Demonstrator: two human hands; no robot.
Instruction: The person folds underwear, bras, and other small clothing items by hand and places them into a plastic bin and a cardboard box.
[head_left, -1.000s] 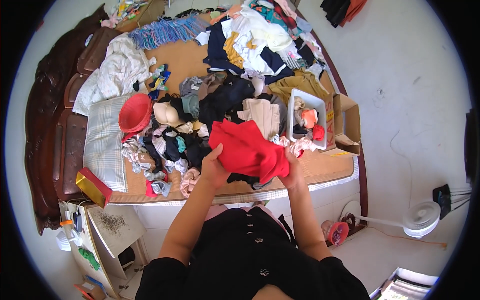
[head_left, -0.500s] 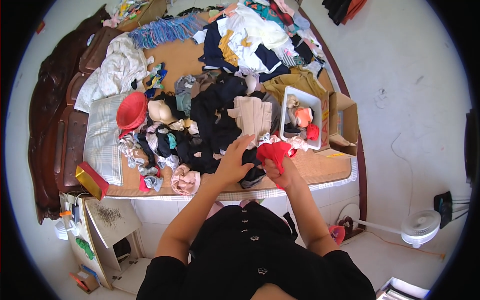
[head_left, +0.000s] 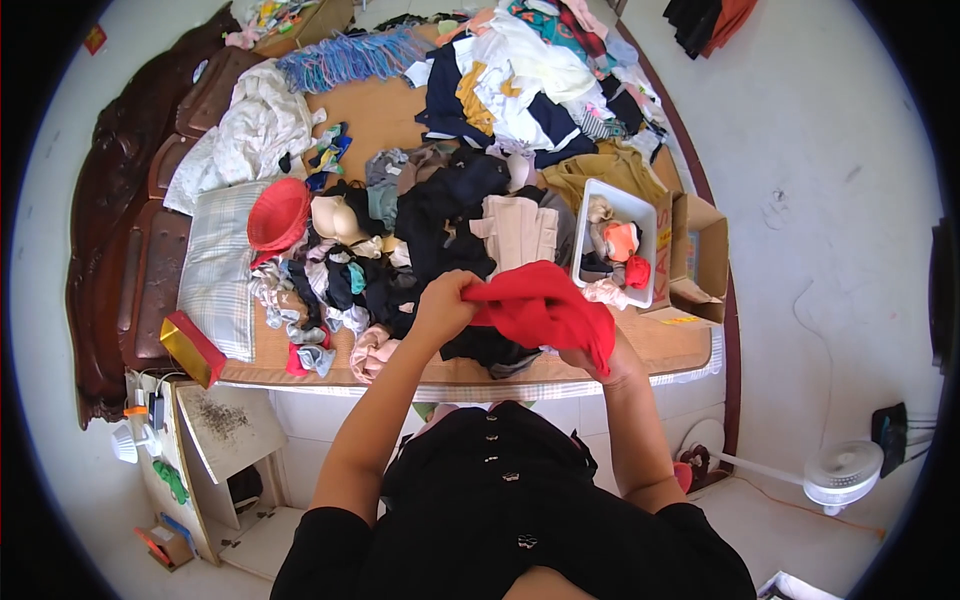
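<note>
The person is holding a red cloth garment (head_left: 545, 305) aloft, left of the white plastic bin (head_left: 620, 203) and nearer the body. The left hand (head_left: 446, 305) is clamping a bunched corner; the right hand (head_left: 622, 358) is reaching beneath the other end, its fingers hidden, so its grip cannot be told. The step appears to be spreading the limp cloth; the next move is probably calling for firm edge holds.
</note>
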